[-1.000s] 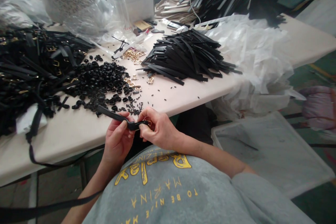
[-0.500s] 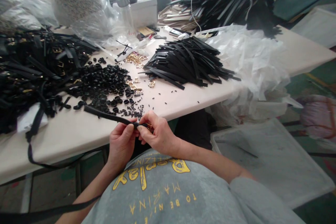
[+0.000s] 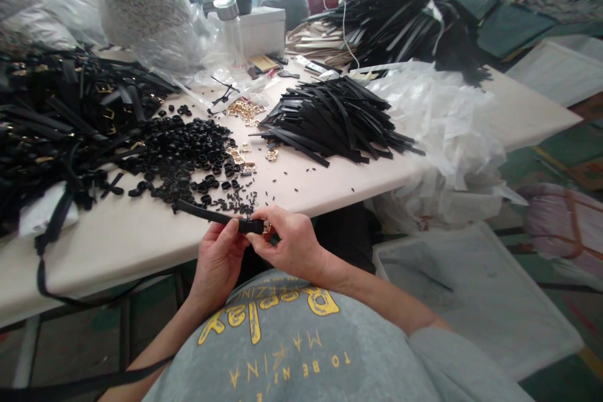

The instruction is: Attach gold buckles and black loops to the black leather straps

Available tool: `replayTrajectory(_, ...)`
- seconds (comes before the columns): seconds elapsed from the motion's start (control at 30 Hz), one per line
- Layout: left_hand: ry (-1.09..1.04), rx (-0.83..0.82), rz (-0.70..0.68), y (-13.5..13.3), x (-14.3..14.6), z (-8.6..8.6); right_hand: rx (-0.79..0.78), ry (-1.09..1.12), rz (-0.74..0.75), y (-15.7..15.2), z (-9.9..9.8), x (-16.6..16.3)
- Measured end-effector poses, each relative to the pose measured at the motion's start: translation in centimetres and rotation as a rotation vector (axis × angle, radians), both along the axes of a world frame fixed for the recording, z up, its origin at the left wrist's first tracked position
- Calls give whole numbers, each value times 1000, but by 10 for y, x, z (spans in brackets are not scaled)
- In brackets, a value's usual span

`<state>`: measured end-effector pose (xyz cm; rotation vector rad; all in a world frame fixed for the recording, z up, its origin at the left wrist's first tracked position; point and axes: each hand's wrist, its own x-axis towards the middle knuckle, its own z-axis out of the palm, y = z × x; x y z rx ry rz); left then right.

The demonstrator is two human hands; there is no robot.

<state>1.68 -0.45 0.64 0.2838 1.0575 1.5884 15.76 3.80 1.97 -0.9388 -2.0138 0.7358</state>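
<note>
Through the pinch of the left hand (image 3: 219, 259) runs a black strap (image 3: 200, 211).

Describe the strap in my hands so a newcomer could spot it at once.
Find the pale table, then the left hand and right hand at its near edge. Together they hold a black strap. Unlike the piled black strips beyond, it is gripped, with gold-coloured metal at its right-hand end.

Single head-worn camera, facing forward, down. Wearer's grey T-shirt (image 3: 277, 326) fills bottom; left hand (image 3: 220, 257), right hand (image 3: 293, 244) close, near centre; worktable (image 3: 330, 179) beyond.
</note>
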Motion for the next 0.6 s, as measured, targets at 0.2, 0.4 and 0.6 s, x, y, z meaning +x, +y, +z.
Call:
replayTrajectory(0.2, -5, -11, -57, -2, 0, 0, 210, -43, 42, 3, -3, 3)
replayTrajectory(0.4, 121, 4, -41, -1, -4, 1, 183, -72, 66, 1, -1, 4)
replayTrajectory(0.6, 208, -16, -8, -2, -5, 7, -27, 54, 104, 0, -2, 1)
